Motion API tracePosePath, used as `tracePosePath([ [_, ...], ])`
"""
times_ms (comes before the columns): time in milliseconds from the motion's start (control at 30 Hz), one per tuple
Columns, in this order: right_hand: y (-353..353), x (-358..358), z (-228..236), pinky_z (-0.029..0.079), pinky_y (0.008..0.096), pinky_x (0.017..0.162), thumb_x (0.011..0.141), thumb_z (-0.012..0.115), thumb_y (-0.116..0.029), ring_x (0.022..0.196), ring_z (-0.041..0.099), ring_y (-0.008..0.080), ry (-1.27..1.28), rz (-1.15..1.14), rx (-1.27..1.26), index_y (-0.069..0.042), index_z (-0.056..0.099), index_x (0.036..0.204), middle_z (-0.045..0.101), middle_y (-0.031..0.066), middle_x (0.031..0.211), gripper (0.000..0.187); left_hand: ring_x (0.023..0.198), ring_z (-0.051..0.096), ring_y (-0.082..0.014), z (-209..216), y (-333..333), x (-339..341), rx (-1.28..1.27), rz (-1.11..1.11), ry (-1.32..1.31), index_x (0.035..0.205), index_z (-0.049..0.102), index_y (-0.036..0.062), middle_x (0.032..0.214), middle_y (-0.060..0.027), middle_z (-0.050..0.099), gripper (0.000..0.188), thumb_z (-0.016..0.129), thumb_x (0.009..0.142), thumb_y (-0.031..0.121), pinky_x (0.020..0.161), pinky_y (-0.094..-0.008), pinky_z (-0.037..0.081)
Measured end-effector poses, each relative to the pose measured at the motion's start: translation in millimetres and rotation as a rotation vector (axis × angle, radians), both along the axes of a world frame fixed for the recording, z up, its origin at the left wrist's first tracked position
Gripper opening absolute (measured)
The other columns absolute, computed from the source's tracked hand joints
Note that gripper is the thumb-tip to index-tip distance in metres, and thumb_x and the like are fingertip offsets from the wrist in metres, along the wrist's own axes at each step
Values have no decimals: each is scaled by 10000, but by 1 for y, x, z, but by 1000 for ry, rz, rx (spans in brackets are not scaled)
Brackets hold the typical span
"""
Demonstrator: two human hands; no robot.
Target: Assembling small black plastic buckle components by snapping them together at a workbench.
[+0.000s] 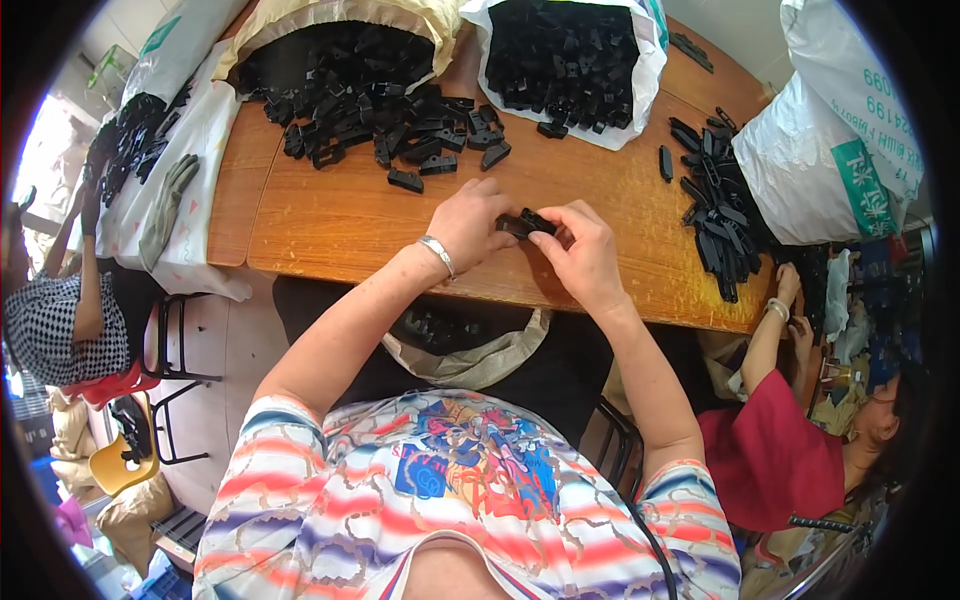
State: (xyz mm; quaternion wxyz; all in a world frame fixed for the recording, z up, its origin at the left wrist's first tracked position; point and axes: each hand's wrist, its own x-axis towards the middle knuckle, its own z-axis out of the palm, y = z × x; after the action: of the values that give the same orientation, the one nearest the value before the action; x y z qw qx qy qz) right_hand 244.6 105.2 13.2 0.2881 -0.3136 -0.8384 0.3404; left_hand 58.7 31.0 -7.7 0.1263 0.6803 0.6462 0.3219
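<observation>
Over the near half of the wooden table, my left hand (468,228) and my right hand (585,255) meet at a small black plastic part (538,220). Both hands are closed, with fingertips pinching its two ends. Whether it is one piece or two pressed together, I cannot tell. Just beyond my hands lies a loose heap of similar black plastic parts (430,130). It spills from a tan sack (447,25) lying open toward me.
A white sack (655,75) of black parts opens at the far middle. Longer black pieces (718,215) lie on the table (600,180) at right beside a tall white bag (800,150). An open sack (490,370) sits below the table edge. People work on both sides.
</observation>
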Motion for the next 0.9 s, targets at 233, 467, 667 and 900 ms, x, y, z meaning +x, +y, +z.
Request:
tracePosePath([
  [233, -2, -9, -8, 518, 355, 669, 737, 780, -65, 744, 650, 253, -57, 40, 129, -60, 702, 976, 626, 77, 891, 252, 962, 556, -300, -1, 1, 1, -15, 21, -12, 954, 694, 91, 941, -85, 581, 292, 797, 699, 189, 821, -402, 497],
  [467, -29, -8, -20, 534, 363, 679, 801, 579, -121, 907, 589, 267, -476, 118, 853, 73, 594, 1134, 525, 140, 1038, 386, 947, 580, -298, 3, 1, -2, -51, -27, -52, 1055, 672, 67, 973, -94, 610, 364, 768, 711, 138, 834, -393, 498],
  [667, -32, -1, -11, 523, 395, 644, 789, 653, -113, 782, 610, 295, -315, 142, 572, -42, 609, 995, 556, 120, 873, 222, 926, 628, -336, 8, 5, -25, -173, -131, -259, 1127, 618, 6, 1033, -156, 630, 329, 642, 803, 50, 828, -382, 517],
  [900, -117, -10, -32, 541, 389, 667, 769, 732, -101, 806, 653, 317, -183, 378, 309, -39, 630, 1096, 605, 133, 954, 348, 978, 585, -360, 8, 47, -18, 228, 277, 192, 988, 614, 15, 1067, -176, 533, 132, 597, 864, 56, 812, -416, 527],
])
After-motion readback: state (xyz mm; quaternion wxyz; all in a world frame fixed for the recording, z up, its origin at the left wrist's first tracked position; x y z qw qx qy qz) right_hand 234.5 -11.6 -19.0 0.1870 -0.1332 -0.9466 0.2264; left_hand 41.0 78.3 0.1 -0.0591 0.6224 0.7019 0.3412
